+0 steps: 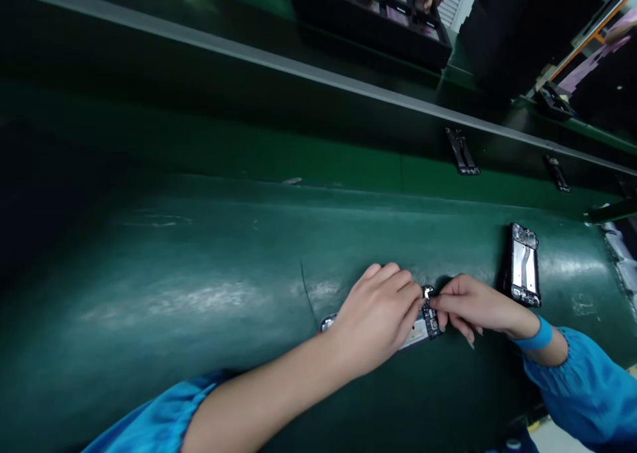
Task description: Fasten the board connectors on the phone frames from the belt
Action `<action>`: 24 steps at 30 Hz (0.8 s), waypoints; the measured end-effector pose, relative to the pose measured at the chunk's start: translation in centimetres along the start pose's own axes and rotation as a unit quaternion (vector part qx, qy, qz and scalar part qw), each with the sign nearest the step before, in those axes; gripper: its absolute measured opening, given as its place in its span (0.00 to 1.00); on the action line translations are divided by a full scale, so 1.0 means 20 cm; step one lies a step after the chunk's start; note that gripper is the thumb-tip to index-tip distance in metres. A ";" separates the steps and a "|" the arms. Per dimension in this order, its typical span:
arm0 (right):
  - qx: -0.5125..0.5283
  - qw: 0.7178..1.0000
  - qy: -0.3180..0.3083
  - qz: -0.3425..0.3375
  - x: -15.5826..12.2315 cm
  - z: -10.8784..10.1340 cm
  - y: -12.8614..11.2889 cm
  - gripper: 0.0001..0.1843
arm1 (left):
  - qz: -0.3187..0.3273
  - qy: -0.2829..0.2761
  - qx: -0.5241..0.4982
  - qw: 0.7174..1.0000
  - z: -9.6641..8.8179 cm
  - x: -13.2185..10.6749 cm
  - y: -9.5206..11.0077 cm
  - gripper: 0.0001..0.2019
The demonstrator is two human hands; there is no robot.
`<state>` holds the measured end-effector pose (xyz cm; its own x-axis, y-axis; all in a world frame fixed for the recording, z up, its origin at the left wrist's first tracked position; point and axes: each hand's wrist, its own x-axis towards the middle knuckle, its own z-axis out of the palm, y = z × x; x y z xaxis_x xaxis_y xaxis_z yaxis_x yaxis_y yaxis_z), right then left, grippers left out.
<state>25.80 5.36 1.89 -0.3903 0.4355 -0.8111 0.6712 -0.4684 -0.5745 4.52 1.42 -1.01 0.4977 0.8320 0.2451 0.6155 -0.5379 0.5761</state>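
Head view: left hand (379, 315) and right hand (468, 302) touch phone (416, 335)

Opened phone (417, 334) lying on green bench (209, 260).
Left hand (381, 314) covering its middle, right hand (465, 304) touching its end; second phone (525, 265) lying nearby.

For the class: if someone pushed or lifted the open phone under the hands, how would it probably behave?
The phone would probably stay stiff, being a flat slab. It may be fragile, as some inner parts lie exposed. Pushed, it might slide rather than roll: it lies flat on a shiny table.
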 end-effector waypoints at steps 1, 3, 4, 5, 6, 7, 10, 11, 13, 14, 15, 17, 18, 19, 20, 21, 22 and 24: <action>0.001 1.000 -0.001 0.002 0.00 0.00 0.00 0.19 | -0.002 -0.001 -0.003 1.000 0.00 0.00 0.00 0.13; 0.000 1.000 0.001 0.008 -0.01 0.00 -0.01 0.19 | -0.002 -0.001 -0.008 1.000 0.00 0.00 0.00 0.13; -0.001 1.000 0.002 0.010 -0.01 0.00 -0.01 0.20 | -0.002 -0.001 -0.011 1.000 0.00 0.00 0.00 0.13; 0.000 1.000 0.002 0.011 -0.01 0.00 -0.01 0.20 | -0.003 -0.002 -0.014 1.000 0.00 0.00 0.00 0.13; 0.000 1.000 0.002 0.011 -0.01 0.00 -0.02 0.20 | -0.004 -0.002 -0.016 1.000 0.00 0.00 0.00 0.13; 0.001 1.000 0.003 0.012 -0.01 0.00 -0.02 0.20 | -0.004 -0.002 -0.018 1.000 -0.01 0.00 0.00 0.13; 0.002 1.000 0.001 0.019 -0.01 0.00 -0.03 0.20 | -0.006 -0.004 -0.020 1.000 -0.01 0.01 0.00 0.13; -0.002 1.000 0.001 0.025 -0.01 0.00 -0.04 0.20 | -0.007 -0.005 -0.019 1.000 -0.01 0.01 0.00 0.14; -0.018 0.999 0.007 0.037 -0.01 0.00 -0.07 0.21 | -0.007 -0.011 -0.019 1.000 -0.01 0.01 0.00 0.14; -0.031 0.999 0.014 0.039 -0.01 0.00 -0.09 0.21 | -0.008 -0.014 -0.019 1.000 -0.01 0.01 0.00 0.14; -0.046 0.998 0.022 0.038 -0.01 0.00 -0.11 0.21 | -0.011 -0.017 -0.020 1.000 -0.01 0.01 0.00 0.14; -0.072 0.997 0.028 0.024 -0.01 -0.01 -0.13 0.20 | -0.019 -0.019 -0.022 0.999 -0.02 0.01 0.01 0.14; -0.079 0.997 0.023 0.014 -0.01 -0.02 -0.13 0.19 | -0.025 -0.019 -0.023 0.999 -0.02 0.01 0.01 0.14; -0.080 0.997 0.017 0.005 -0.01 -0.02 -0.13 0.18 | -0.029 -0.020 -0.025 0.999 -0.02 0.02 0.01 0.14; -0.076 0.997 0.012 -0.001 -0.01 -0.03 -0.13 0.18 | -0.031 -0.022 -0.027 0.999 -0.02 0.02 0.01 0.14; -0.070 0.997 0.011 -0.004 0.00 -0.03 -0.12 0.18 | -0.031 -0.023 -0.029 0.999 -0.02 0.02 0.01 0.14; -0.065 0.998 0.015 -0.006 0.00 -0.03 -0.11 0.18 | -0.029 -0.026 -0.030 0.999 -0.03 0.02 0.01 0.13; -0.062 0.998 0.028 -0.008 0.00 -0.03 -0.09 0.18 | -0.024 -0.031 -0.026 0.999 -0.03 0.03 0.01 0.13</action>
<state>24.99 6.75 2.94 -0.3680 0.4870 -0.7921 0.7390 -0.3638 -0.5671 4.57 1.89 -0.27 0.5070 0.8453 0.1684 0.6075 -0.4891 0.6259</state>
